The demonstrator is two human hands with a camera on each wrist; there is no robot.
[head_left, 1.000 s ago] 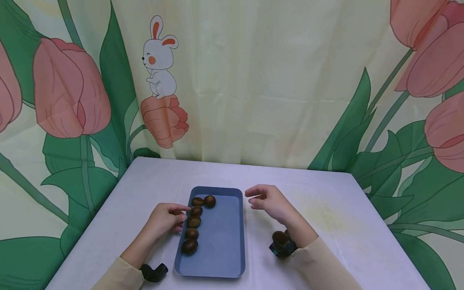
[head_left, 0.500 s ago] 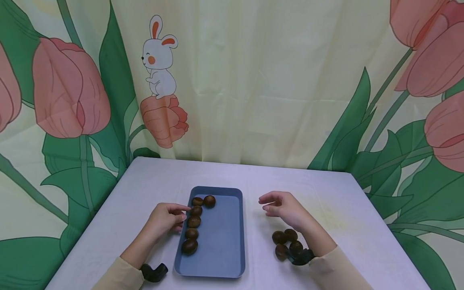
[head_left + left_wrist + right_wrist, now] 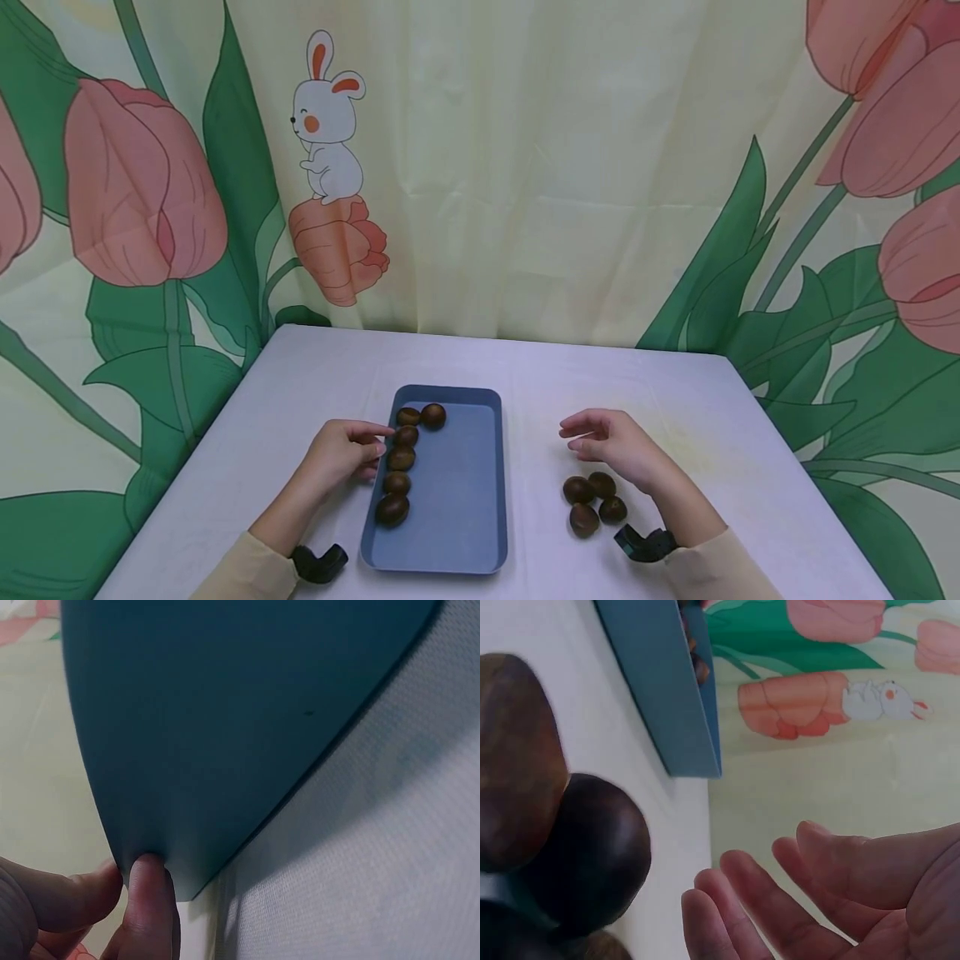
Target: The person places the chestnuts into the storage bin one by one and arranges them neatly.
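Observation:
My left hand (image 3: 347,450) is at the left side of the blue tray (image 3: 457,500), thumb and fingers holding its rim. In the left wrist view, a finger (image 3: 148,900) touches the tray's outer wall (image 3: 225,750) and the thumb is at the edge. Inside the tray, several brown chestnuts (image 3: 401,458) line the left side, with one chestnut (image 3: 433,417) beside the far end of that row. My right hand (image 3: 618,446) is right of the tray, fingers loosely bent and holding nothing. Just below it on the table lie several chestnuts (image 3: 583,520), seen close up as dark chestnuts (image 3: 592,851) in the right wrist view.
A white cloth covers the table (image 3: 330,358). Behind it hangs a curtain (image 3: 525,183) printed with tulips and a rabbit on a carrot. Black wrist devices (image 3: 645,546) are worn near both sleeves.
My right hand has moved away from the tray, rightward and toward me, uncovering the loose chestnuts. The left hand, tray and chestnuts inside have stayed in place.

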